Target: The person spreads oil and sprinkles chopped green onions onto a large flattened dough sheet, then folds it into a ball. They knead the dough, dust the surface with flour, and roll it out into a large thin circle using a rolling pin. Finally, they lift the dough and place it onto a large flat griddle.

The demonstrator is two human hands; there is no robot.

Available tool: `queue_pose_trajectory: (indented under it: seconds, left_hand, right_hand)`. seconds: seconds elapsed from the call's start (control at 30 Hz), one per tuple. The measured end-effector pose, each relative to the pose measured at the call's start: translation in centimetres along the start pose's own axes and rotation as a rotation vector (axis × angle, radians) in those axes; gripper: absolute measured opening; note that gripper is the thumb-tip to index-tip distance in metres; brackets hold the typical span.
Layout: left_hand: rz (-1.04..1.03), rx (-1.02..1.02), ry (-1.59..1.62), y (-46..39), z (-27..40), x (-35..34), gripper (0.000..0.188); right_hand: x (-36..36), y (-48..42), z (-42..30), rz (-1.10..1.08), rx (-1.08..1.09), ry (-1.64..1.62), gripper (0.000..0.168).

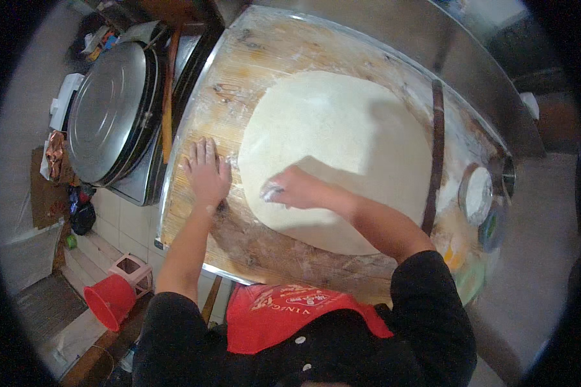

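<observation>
A large, thin round sheet of rolled dough [310, 126] covers much of the floured wooden board [222, 116] in front of me. My left hand [206, 174] presses flat on the bare wood just left of the sheet, fingers pointing away from me. Over the near left part of the dough, my right hand [293, 187] is curled into a fist, with flour [273, 191] showing white at its fingers. Whether the fist touches the dough is hard to tell. A dark rolling pin [437, 155] lies along the right side of the sheet.
A bowl of flour [478, 196] stands at the board's right end. Metal trim [166, 198] edges the board. Left of it is a large round electric griddle [111, 111] with a wooden stick [168, 111] alongside. A red bucket [109, 302] and a pink plastic stool [133, 271] are lower left.
</observation>
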State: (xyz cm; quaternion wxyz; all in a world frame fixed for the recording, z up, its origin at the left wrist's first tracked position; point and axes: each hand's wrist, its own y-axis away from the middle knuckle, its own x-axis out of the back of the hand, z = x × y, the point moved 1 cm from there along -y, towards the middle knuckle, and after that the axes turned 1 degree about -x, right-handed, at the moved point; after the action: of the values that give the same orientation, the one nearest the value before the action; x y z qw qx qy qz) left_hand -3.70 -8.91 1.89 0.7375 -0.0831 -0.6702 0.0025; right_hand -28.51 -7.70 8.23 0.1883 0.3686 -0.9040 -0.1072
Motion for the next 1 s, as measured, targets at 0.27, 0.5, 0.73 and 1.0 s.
queue_pose_trajectory:
  seconds: [0.27,0.5,0.73,1.0]
  left_hand:
    - [-0.026,0.044,-0.069,0.1,-0.8,-1.8,0.059]
    - [0.025,0.014,-0.09,0.3,-1.1,-1.9,0.06]
    - [0.011,-0.045,-0.08,-0.3,-0.3,-1.3,0.059]
    - [-0.033,0.029,-0.014,0.2,0.2,-0.1,0.061]
  right_hand:
    - [4.6,22.8,7.2,0.153,-0.295,-0.009,0.019]
    - [13.1,28.6,11.1,0.939,-0.51,0.247,0.022]
    - [23.2,21.4,14.7,0.955,-0.249,0.82,0.024]
    - [9.3,5.0,9.1,0.784,0.044,0.591,0.066]
